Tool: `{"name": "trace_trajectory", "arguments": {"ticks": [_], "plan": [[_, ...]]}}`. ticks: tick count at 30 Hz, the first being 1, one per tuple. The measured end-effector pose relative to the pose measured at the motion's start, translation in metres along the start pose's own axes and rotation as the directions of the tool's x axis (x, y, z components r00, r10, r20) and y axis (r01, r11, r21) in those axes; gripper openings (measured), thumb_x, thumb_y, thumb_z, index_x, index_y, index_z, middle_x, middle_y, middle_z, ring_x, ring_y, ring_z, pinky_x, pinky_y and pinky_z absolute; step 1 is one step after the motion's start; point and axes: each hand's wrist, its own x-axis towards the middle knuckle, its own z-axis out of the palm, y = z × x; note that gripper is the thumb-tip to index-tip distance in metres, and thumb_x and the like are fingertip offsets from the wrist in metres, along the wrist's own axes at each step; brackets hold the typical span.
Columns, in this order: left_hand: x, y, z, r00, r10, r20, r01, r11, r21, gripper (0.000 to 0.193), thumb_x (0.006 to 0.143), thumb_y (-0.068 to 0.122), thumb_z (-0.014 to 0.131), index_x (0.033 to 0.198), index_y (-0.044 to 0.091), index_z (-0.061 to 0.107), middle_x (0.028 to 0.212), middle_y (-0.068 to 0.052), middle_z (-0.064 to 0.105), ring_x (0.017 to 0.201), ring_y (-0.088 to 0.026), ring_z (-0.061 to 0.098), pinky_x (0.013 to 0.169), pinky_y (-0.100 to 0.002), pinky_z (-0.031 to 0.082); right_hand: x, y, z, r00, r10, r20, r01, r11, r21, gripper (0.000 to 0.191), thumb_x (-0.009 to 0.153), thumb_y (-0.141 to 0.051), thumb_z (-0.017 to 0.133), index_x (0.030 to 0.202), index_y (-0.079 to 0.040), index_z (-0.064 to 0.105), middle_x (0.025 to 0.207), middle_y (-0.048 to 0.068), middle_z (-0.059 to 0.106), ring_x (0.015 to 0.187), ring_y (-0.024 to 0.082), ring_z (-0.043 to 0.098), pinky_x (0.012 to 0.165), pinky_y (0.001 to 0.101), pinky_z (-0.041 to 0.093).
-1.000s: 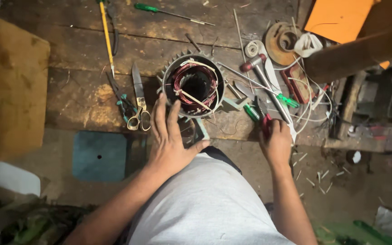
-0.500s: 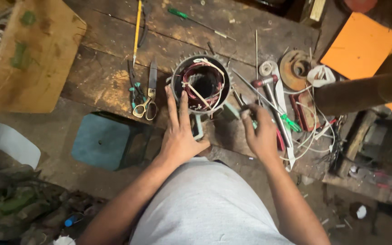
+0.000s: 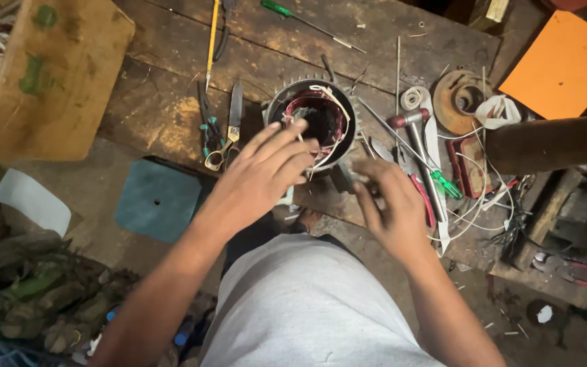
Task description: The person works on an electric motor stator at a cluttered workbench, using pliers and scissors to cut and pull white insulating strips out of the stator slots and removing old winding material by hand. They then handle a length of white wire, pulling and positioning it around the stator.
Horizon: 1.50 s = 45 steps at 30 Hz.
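Care suits the round grey metal motor stator with red copper windings (image 3: 315,122), sitting upright on the worn wooden desk (image 3: 171,102). Left hand (image 3: 266,173) hovers over its rim, fingers spread, grip empty; right hand (image 3: 392,204) hangs just beside, loosely curled, holding nothing visible.

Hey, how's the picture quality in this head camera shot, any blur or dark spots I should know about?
Head view: both the left hand and the right hand are smeared by motion blur; the motor stator and scissors look sharper; the wooden bench is lit warm and uneven; the corners fall into shadow.
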Motion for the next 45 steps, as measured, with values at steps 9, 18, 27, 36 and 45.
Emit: {"name": "trace_trajectory", "arguments": {"ticks": [9,18,27,36,45], "plan": [[0.026,-0.023,-0.011,0.999,0.038,-0.005,-0.037,0.961,-0.272,0.028,0.086,0.020,0.079,0.103,0.003,0.065,0.102,-0.010,0.069,0.099,-0.030,0.067,0.088,-0.041,0.054,0.063,-0.005,0.009,0.920,-0.355,0.165,0.359,0.933,0.005,0.028,0.083,-0.007,0.078,0.109,-0.005,0.068,0.115,0.009,0.067,0.123,0.033,0.062,0.103,0.0436,0.049],[0.022,-0.024,-0.005,0.997,-0.076,0.008,0.075,0.944,-0.321,0.027,0.086,0.019,0.081,0.101,0.003,0.065,0.096,-0.009,0.064,0.095,-0.030,0.065,0.087,-0.041,0.053,0.072,0.016,0.021,0.910,-0.353,0.216,0.373,0.926,-0.060,0.022,0.073,-0.007,0.080,0.092,-0.011,0.070,0.102,0.003,0.070,0.101,0.024,0.065,0.087,0.0418,0.043],[0.027,-0.029,0.001,0.996,-0.087,0.020,0.088,0.918,-0.386,0.019,0.088,0.015,0.078,0.104,0.007,0.072,0.099,-0.006,0.066,0.097,-0.028,0.064,0.089,-0.040,0.051,0.068,0.025,0.030,0.953,-0.295,0.068,0.295,0.955,0.019,0.021,0.076,-0.001,0.080,0.093,-0.009,0.070,0.102,0.004,0.066,0.108,0.026,0.062,0.096,0.0379,0.046],[0.030,-0.032,0.009,0.982,-0.151,0.114,0.186,0.886,-0.425,0.011,0.094,0.018,0.074,0.097,0.007,0.074,0.089,-0.005,0.063,0.092,-0.023,0.063,0.096,-0.040,0.045,0.069,0.031,0.030,0.965,-0.248,0.081,0.244,0.968,0.051,0.020,0.074,0.002,0.077,0.087,-0.010,0.069,0.105,0.004,0.066,0.108,0.029,0.057,0.098,0.0416,0.044],[0.030,-0.038,0.018,0.975,-0.171,0.142,0.218,0.862,-0.457,0.013,0.096,0.018,0.069,0.099,0.007,0.074,0.084,-0.005,0.059,0.086,-0.022,0.062,0.094,-0.041,0.044,0.068,0.041,0.035,0.979,-0.176,0.103,0.154,0.969,0.192,0.021,0.074,0.013,0.061,0.087,-0.003,0.062,0.104,0.007,0.075,0.118,0.030,0.071,0.101,0.0413,0.050]]}}
